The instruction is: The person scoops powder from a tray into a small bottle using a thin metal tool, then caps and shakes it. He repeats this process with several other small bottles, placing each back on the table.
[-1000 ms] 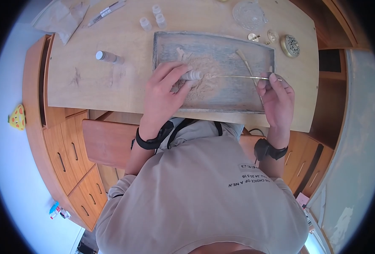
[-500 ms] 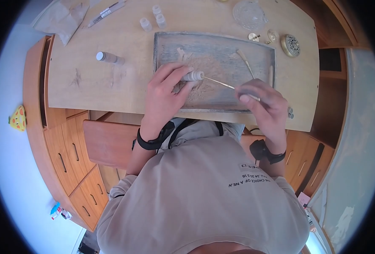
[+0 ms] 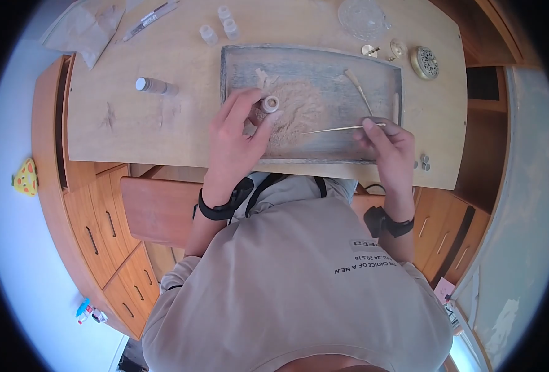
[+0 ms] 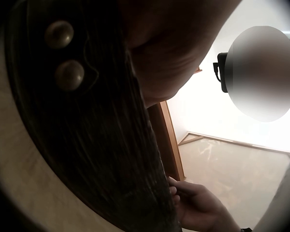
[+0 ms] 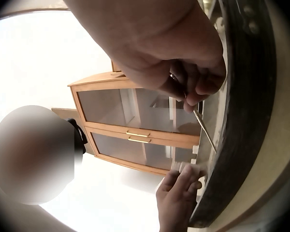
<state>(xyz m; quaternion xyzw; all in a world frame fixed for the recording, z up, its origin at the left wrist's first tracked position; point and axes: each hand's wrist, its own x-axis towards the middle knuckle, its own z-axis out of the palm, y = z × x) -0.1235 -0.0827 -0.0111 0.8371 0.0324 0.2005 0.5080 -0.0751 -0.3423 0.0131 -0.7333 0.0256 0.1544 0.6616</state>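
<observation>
My left hand point(image 3: 232, 130) grips a small clear bottle point(image 3: 270, 105) over the tray's left side, its uncapped mouth facing up and brownish powder showing inside. My right hand point(image 3: 391, 144) pinches a thin brass incense spoon point(image 3: 339, 129) near its back end. The spoon's thin front end points left, low over the heap of tan powder point(image 3: 299, 111) in the grey wooden tray point(image 3: 256, 57). In the right wrist view the slim shaft point(image 5: 206, 130) slants down from my fingertips towards the tray. A second brass tool point(image 3: 357, 87) with a flared end lies in the tray's right half.
Left of the tray lies a capped bottle point(image 3: 153, 85). Several small bottles point(image 3: 230, 27) stand behind it, near a pen point(image 3: 150, 22) and a plastic bag point(image 3: 85, 28). Back right are a glass dish point(image 3: 361, 17) and a pierced brass burner point(image 3: 424, 62). Small caps point(image 3: 425, 162) lie at the front right.
The spoon went from the powder to the bottle's mouth, then back right, away from it. My left hand has turned the bottle from lying sideways to mouth up.
</observation>
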